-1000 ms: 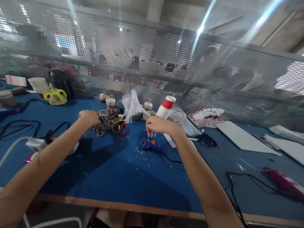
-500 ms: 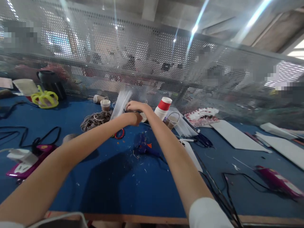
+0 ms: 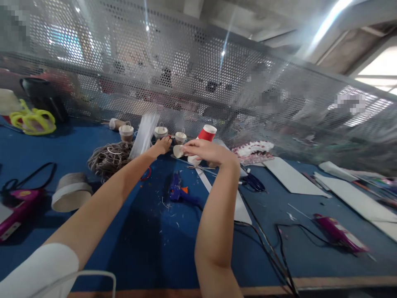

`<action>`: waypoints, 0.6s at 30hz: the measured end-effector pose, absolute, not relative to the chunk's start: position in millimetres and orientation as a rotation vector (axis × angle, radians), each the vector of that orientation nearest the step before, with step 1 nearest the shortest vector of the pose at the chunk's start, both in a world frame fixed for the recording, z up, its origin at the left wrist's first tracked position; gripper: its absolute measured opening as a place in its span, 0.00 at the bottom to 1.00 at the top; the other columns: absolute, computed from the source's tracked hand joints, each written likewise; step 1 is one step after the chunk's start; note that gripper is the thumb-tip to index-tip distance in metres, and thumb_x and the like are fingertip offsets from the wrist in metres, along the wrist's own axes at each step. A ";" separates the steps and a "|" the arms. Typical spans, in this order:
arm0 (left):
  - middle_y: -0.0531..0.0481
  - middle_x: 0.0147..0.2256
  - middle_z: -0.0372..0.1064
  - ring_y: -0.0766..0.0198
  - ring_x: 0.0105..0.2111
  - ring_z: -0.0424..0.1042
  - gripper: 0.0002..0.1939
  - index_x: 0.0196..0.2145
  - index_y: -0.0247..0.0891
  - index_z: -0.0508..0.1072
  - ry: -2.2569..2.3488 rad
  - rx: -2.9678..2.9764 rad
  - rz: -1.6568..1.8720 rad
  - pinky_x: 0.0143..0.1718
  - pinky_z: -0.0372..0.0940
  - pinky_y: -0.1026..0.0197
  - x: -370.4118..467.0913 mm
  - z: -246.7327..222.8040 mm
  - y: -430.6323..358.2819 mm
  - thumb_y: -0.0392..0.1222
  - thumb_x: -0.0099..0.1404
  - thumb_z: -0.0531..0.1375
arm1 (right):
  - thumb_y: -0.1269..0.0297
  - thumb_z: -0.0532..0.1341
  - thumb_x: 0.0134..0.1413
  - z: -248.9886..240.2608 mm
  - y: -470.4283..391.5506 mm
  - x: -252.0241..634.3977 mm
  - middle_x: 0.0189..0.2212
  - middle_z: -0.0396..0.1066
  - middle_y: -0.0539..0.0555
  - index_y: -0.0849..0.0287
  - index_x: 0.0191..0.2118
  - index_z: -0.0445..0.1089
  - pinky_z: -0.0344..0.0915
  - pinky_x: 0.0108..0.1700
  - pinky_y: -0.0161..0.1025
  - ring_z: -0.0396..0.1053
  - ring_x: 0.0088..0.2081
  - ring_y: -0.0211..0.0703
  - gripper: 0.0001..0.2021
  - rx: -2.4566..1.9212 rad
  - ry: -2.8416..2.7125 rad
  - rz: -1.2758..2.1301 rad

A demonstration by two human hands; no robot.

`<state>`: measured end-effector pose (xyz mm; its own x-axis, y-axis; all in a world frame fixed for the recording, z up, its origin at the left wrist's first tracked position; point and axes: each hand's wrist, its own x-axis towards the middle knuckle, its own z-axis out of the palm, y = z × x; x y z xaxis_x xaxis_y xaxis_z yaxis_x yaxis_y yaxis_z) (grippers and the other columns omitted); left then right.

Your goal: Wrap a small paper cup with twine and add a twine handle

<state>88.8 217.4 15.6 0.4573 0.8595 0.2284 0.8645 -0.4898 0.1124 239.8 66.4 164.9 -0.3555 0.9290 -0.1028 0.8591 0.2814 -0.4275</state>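
My left hand (image 3: 163, 145) reaches to the back of the blue table, beside the clear sticks (image 3: 144, 134) and in front of a small white-rimmed pot (image 3: 161, 132); its fingers are partly bent, and whether they hold anything is unclear. My right hand (image 3: 206, 150) is closed on the edge of a small pale cup (image 3: 178, 151), just in front of the red-and-white paper cups (image 3: 207, 132). Another little pot with a handle (image 3: 180, 138) stands between and behind the hands. A blue glue gun (image 3: 176, 192) lies nearer to me.
Grey cord (image 3: 110, 159) and a twine-wrapped pot (image 3: 71, 192) lie left. A magenta tool (image 3: 339, 234) with a black cable and white boards (image 3: 293, 176) lie right. A perforated metal screen (image 3: 186, 78) runs along the back.
My hands were crossed and are now uncrossed, the left on the left side and the right on the right. The view has shifted, and more small pots show.
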 end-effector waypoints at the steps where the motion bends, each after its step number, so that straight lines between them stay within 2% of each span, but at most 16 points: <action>1: 0.37 0.52 0.62 0.53 0.51 0.65 0.19 0.52 0.33 0.64 -1.611 -2.636 -0.379 0.48 0.63 0.47 89.3 12.3 221.1 0.43 0.65 0.56 | 0.55 0.54 0.57 164.8 65.9 244.8 0.41 0.74 0.56 0.58 0.42 0.71 0.64 0.38 0.36 0.70 0.40 0.44 0.15 -1.710 -2.352 0.620; 4: 0.30 0.54 0.60 0.47 0.56 0.58 0.20 0.52 0.28 0.61 -1.647 -2.619 -0.315 0.53 0.56 0.46 90.2 7.5 231.6 0.40 0.64 0.56 | 0.55 0.54 0.57 161.9 70.7 257.7 0.41 0.74 0.57 0.58 0.42 0.71 0.64 0.38 0.37 0.71 0.40 0.46 0.15 -1.797 -2.262 0.608; 10: 0.36 0.52 0.63 0.52 0.55 0.60 0.16 0.50 0.34 0.62 -1.579 -2.701 -0.231 0.52 0.56 0.53 86.3 11.7 241.6 0.38 0.64 0.54 | 0.52 0.54 0.56 153.7 86.8 274.3 0.37 0.74 0.61 0.62 0.41 0.72 0.64 0.34 0.40 0.71 0.35 0.49 0.19 -2.090 -2.122 0.491; 13: 0.38 0.54 0.60 0.52 0.55 0.59 0.16 0.50 0.36 0.63 -1.584 -2.716 -0.222 0.52 0.58 0.54 84.6 12.6 239.0 0.37 0.64 0.54 | 0.53 0.54 0.57 148.3 96.3 269.0 0.37 0.74 0.60 0.62 0.39 0.71 0.64 0.34 0.38 0.71 0.36 0.47 0.17 -1.992 -2.156 0.530; 18: 0.30 0.57 0.53 0.44 0.56 0.57 0.26 0.55 0.32 0.55 -1.773 -2.637 -0.237 0.50 0.59 0.47 80.2 11.6 234.8 0.45 0.63 0.56 | 0.60 0.53 0.58 128.8 118.6 238.7 0.41 0.74 0.59 0.62 0.38 0.70 0.63 0.35 0.34 0.71 0.40 0.44 0.12 -1.911 -2.252 0.513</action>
